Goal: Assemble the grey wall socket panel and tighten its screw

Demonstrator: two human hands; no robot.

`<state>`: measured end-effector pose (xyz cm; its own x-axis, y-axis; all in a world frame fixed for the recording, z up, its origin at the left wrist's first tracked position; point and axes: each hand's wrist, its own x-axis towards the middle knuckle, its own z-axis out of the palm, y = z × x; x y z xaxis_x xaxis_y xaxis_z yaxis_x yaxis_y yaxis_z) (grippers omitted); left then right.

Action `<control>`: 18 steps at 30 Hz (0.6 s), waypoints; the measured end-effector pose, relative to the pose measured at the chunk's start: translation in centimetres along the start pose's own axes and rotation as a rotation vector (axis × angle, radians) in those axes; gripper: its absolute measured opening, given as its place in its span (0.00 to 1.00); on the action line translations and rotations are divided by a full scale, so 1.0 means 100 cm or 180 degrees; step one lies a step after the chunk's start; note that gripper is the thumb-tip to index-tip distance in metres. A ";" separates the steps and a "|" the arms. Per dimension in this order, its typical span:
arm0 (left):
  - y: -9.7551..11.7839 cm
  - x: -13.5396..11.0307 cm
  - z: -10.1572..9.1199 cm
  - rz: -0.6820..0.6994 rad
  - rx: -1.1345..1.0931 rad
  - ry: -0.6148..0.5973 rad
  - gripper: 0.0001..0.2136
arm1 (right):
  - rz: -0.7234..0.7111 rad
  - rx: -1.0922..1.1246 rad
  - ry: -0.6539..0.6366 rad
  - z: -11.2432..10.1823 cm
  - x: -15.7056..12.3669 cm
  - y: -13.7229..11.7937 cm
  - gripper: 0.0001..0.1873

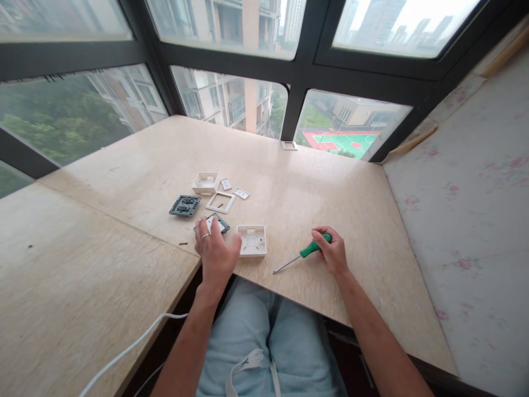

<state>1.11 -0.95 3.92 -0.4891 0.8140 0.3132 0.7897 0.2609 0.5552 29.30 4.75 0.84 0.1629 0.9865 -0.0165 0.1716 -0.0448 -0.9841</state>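
Observation:
My right hand [332,251] is wrapped round the green handle of a screwdriver [309,249], whose metal shaft slants down to the left towards the tabletop. My left hand [217,251], with a ring on one finger, reaches over a grey and white switch module [223,223]. Its fingers and thumb are apart, and the fingertips partly cover the module. Just right of the thumb sits an open white back box [252,242]. Behind the hand, a second grey module [185,205] lies with its dark inner side up.
Farther back are another white box [205,182], a white frame [220,202] and two small white plates [241,193], [225,184]. A screw [183,243] lies left of my hand. A small white frame [289,145] rests by the window. A white cable [132,344] crosses the lower left.

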 end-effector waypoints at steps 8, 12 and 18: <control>0.103 -0.052 0.020 0.1493 -0.1358 -0.1278 0.16 | -0.0252 -0.0117 -0.0032 -0.001 -0.003 -0.001 0.20; 0.137 -0.062 0.037 0.1344 -0.1052 -0.1835 0.15 | -0.0384 -0.0179 -0.0014 -0.002 -0.003 -0.002 0.16; 0.147 -0.063 0.049 0.1135 -0.0962 -0.1700 0.07 | -0.0470 -0.0187 -0.0008 -0.005 -0.001 0.002 0.13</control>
<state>17.65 0.33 6.32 0.0896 0.9864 0.1379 0.6928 -0.1612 0.7029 29.81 4.58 0.75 0.1292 0.9834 0.1272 0.2500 0.0918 -0.9639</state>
